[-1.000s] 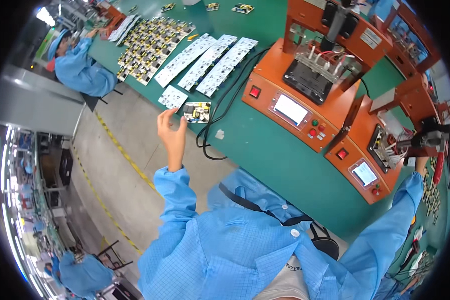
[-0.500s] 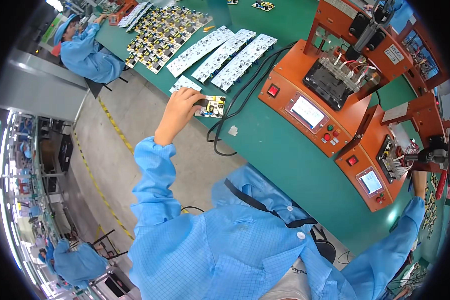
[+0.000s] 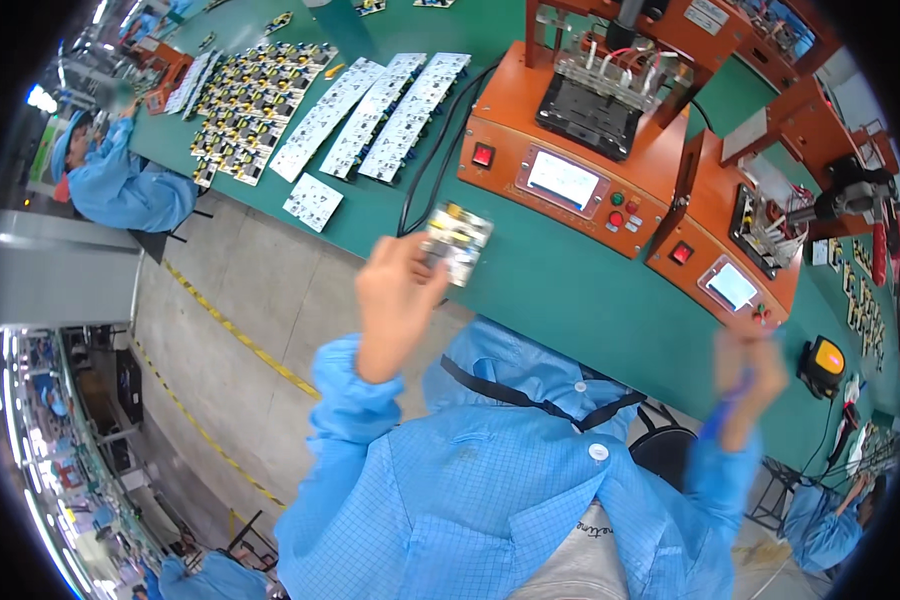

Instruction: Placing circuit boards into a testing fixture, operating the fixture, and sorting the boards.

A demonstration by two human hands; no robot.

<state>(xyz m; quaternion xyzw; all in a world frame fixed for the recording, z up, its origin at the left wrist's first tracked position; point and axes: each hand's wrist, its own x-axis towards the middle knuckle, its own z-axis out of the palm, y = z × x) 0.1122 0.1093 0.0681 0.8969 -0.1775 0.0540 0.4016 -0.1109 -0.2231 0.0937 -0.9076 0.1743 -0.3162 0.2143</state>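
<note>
My left hand [image 3: 398, 295] is closed on the edge of a small circuit board [image 3: 460, 240], held above the front edge of the bench. Yellow and dark components cover the board's upper face. My right hand [image 3: 750, 368] is smeared by motion in front of the smaller orange test machine [image 3: 705, 225]; whether its fingers hold anything does not show. Left of the held board, a white square circuit board [image 3: 313, 203] lies on the green bench [image 3: 550, 300]. The larger orange test machine [image 3: 500, 130], with a lit screen and a black fixture, stands beyond both hands.
Three long white board panels [image 3: 410, 120] lie behind the square board, beside rows of component-filled boards [image 3: 255, 105]. A black cable [image 3: 435, 175] loops next to the larger machine. At right sits a black-and-yellow device [image 3: 823, 362]. A co-worker in blue [image 3: 125, 185] sits at far left.
My left hand has carried the circuit board right and toward me, tilting it. My right hand has come back from beside the smaller machine to its front. The whole view has shifted.
</note>
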